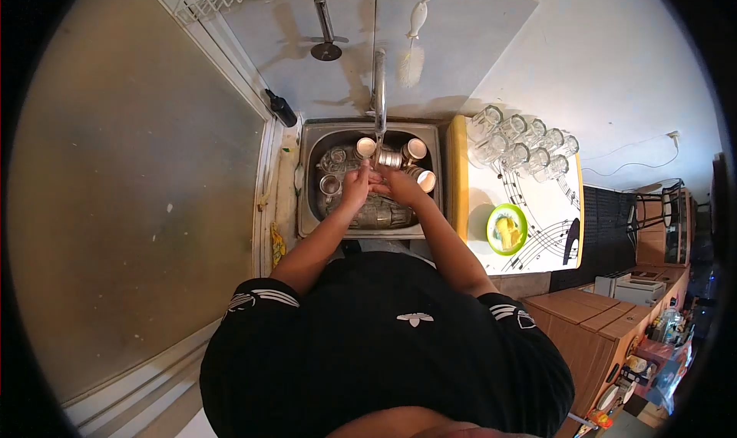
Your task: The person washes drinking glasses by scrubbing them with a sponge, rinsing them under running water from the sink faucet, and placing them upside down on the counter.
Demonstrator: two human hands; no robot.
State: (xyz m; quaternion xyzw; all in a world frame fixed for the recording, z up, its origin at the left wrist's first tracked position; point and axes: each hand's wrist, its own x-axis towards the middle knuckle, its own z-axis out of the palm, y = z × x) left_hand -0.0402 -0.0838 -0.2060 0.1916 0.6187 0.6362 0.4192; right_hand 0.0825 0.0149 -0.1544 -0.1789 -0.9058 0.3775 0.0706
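Note:
Both hands are over the metal sink (305, 208), under the tap (380, 92). My left hand (355, 188) has its thumb raised and its fingers stretched toward the other hand; I see nothing held in it. My right hand (401, 187) meets it from the right, blurred, with its fingertips partly hidden. Just beyond them stand a jar with a pale lid (365, 147) and a ribbed metallic-looking piece (390, 159). More lidded jars (415, 148) sit on the right. Clear glasses (330, 184) fill the left side, and further glassware (380, 214) lies in front.
Right of the sink, several upturned glasses (530, 148) stand on a white counter (484, 265) printed with music notes. A green bowl (491, 242) there holds a yellow sponge (507, 232). A dark bottle (282, 109) stands behind left. A brush (412, 62) and a pizza cutter (326, 50) hang on the wall.

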